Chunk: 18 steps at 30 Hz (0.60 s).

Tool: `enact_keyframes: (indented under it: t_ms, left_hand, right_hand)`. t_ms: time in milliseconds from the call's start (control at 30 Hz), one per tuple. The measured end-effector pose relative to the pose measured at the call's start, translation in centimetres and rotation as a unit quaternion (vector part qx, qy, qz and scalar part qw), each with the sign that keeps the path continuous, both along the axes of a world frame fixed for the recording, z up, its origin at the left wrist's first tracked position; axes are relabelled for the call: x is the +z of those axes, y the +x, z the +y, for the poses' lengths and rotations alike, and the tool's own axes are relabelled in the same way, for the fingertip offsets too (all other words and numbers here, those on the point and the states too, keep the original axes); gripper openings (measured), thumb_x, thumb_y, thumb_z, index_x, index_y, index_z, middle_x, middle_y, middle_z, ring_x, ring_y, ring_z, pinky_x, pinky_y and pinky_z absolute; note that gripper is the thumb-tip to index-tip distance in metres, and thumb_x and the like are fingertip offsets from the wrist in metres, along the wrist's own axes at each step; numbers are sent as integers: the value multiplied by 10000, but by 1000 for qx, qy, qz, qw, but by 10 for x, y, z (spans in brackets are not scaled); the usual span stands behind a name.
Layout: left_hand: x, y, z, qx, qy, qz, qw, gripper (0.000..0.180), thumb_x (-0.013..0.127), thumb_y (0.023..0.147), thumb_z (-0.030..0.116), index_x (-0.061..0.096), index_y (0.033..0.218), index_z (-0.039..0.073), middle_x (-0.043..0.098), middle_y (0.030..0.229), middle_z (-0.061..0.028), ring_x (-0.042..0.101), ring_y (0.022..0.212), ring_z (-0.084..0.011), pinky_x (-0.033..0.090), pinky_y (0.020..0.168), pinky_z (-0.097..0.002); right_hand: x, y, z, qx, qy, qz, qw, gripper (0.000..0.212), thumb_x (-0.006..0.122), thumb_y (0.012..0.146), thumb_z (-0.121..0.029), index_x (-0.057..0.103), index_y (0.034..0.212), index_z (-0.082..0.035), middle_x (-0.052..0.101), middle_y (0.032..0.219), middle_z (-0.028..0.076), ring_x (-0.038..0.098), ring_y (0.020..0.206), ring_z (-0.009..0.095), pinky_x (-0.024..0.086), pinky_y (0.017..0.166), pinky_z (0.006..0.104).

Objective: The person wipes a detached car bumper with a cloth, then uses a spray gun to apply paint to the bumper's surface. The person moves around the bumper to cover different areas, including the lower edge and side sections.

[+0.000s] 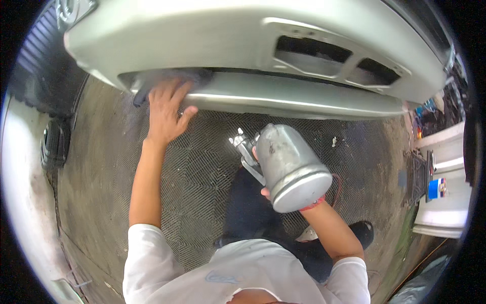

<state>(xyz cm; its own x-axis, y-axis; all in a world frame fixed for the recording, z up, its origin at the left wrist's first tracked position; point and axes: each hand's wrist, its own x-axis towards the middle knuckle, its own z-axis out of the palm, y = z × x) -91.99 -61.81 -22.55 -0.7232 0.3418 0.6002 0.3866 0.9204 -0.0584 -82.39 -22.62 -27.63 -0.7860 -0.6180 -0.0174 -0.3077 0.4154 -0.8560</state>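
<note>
My left hand (166,109) reaches up to the lower left of a silver-painted vehicle panel (202,35). Under its fingers a dark cloth (144,91) is held against the surface; the fingers are stretched out and the thumb stands apart. My right hand (264,192) grips a spray gun, mostly hidden behind its large silver cup (293,162). The gun's metal body and trigger (247,157) show left of the cup, below the panel's bottom edge and apart from it.
Ridged dark matting (202,147) covers the floor under the panel. Two openings (314,54) pierce the panel at right. On the right side, a blue-and-white can (435,188) stands by a white surface. A black object (54,143) lies by the left wall. A red hose (337,187) shows behind the cup.
</note>
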Motion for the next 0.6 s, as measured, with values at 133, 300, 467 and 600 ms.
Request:
enact_keyframes:
  t_ms: [133, 300, 467, 600]
  left_hand:
    - [28, -17, 72, -86, -41, -110, 989, 819, 515, 1041, 733, 601, 1562, 106, 581, 1573, -228, 569, 1358, -439, 399, 1134, -548]
    - [47, -32, 151, -155, -98, -126, 975, 887, 523, 1019, 766, 567, 1604, 102, 531, 1642, -244, 576, 1340, -455, 426, 1108, -529]
    - [48, -36, 247, -217, -137, -145, 956, 911, 568, 1008, 743, 497, 1650, 101, 485, 1674, -273, 500, 1484, -498, 373, 1219, -573]
    - [45, -46, 339, -271, -106, -136, 947, 917, 634, 994, 695, 455, 1676, 109, 461, 1677, -299, 475, 1507, -517, 337, 1270, -599]
  right_hand:
    - [33, 8, 29, -103, 84, 231, 964, 849, 482, 1080, -724, 498, 1689, -134, 487, 1726, 107, 389, 1616, 396, 240, 1342, 563]
    - [33, 13, 76, -214, -96, 255, 938, 900, 373, 1133, -703, 478, 1667, 15, 609, 1577, 191, 641, 1355, 298, 511, 1078, 449]
    - [31, 12, 136, -312, -281, 210, 883, 773, 389, 1172, -576, 480, 1667, 10, 710, 1383, 191, 712, 1137, 211, 588, 835, 337]
    - [32, 1, 187, -418, -369, 190, 808, 666, 379, 1198, -496, 541, 1623, -10, 766, 1244, 128, 720, 976, 147, 507, 591, 243]
